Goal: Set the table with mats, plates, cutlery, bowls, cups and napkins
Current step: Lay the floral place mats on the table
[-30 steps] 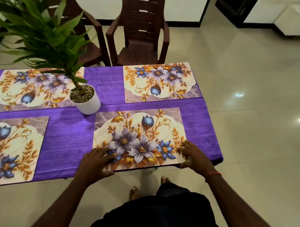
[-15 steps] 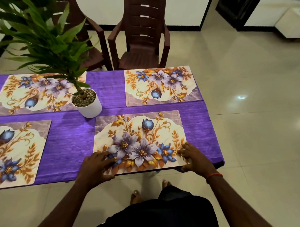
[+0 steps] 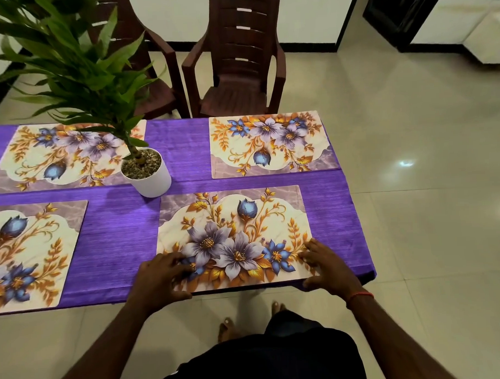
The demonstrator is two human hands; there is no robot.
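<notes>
Hardly shifted, left hand [image 3: 158, 277] and right hand [image 3: 328, 268] press spread fingers [image 3: 174, 258] on corners of the near mat [image 3: 233, 218].

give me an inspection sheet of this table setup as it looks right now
surface: purple woven tablecloth covers the table and lies flat.
job's things: four rectangular floral placemats are laid: near right placemat, near left placemat, far left placemat, far right placemat. No plates, cutlery, bowls, cups or napkins seen.
clutter: green leafy plant in a white round pot, by the far left placemat's corner.
grippers: left hand and right hand rest their fingers on the near right placemat's near corners.
cables: nothing seen.
surroundings: dark brown plastic armchair at the far side, second armchair partly behind the leaves; glossy beige tiled floor.
</notes>
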